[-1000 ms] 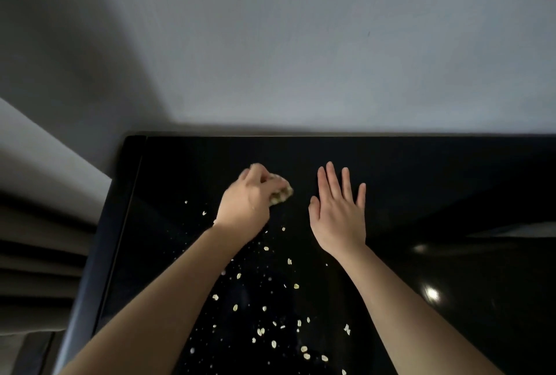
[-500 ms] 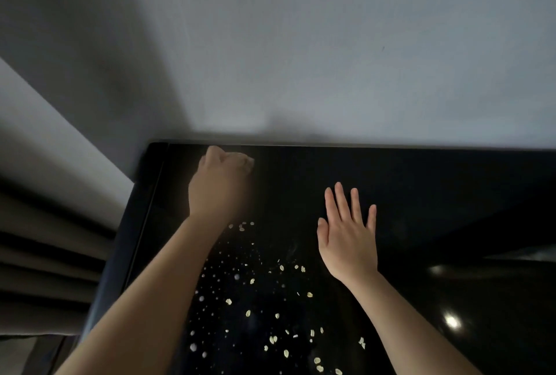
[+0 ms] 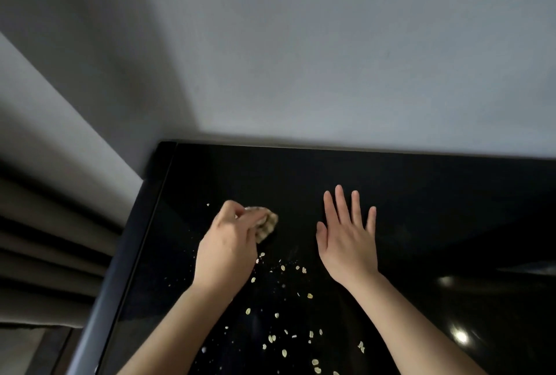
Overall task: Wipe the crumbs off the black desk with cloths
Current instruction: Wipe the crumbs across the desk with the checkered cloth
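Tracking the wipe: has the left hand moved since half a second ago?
Yes. The left hand, gripping a crumpled beige cloth, came back from the black desk's far edge.

A glossy black desk point(image 3: 421, 194) fills the lower part of the view, its back edge against a wall, its dark top catching small spots of reflected light. On the desk, toward its back left corner, sits a small bunched cloth point(image 3: 267, 225), pale tan with a faint checked pattern, gripped in the curled fingers of the left hand point(image 3: 225, 254) and pressed onto the desk top. Pale, flat, oat-like crumbs point(image 3: 272, 338) lie scattered loosely over the desk, from its middle down toward its near edge.
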`<act>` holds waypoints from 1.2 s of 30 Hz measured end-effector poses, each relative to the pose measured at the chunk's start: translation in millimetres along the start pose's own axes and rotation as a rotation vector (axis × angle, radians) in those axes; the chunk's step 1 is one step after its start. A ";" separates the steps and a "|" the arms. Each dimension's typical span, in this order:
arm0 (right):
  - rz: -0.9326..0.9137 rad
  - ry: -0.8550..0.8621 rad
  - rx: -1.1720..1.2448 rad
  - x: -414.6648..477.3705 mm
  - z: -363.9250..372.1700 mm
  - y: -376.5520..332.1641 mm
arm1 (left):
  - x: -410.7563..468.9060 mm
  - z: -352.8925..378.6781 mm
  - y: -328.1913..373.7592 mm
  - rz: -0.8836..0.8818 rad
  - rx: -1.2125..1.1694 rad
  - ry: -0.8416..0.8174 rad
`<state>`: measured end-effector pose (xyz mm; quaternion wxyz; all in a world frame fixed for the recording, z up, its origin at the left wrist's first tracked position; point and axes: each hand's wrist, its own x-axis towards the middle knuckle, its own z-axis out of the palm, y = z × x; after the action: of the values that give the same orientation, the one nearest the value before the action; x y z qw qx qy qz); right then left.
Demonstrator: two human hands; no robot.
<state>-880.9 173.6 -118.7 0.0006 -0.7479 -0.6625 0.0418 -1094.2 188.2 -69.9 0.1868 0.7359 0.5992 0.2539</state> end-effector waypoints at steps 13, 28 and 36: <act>-0.088 -0.014 -0.020 4.9 -1.1 -7.4 | 47.7 -14.0 -70.8 -0.196 0.158 0.110; -0.138 -0.047 -0.023 -3.7 -5.3 -11.4 | 14.6 -48.1 -72.7 -0.345 0.095 0.301; -0.140 -0.043 -0.013 -2.7 -2.3 -9.8 | -13.9 -36.7 -82.0 -0.327 0.142 0.203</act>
<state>-890.8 172.3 -115.7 -0.0154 -0.6986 -0.7133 0.0536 -1182.8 190.9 -90.1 0.1118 0.6108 0.7429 0.2502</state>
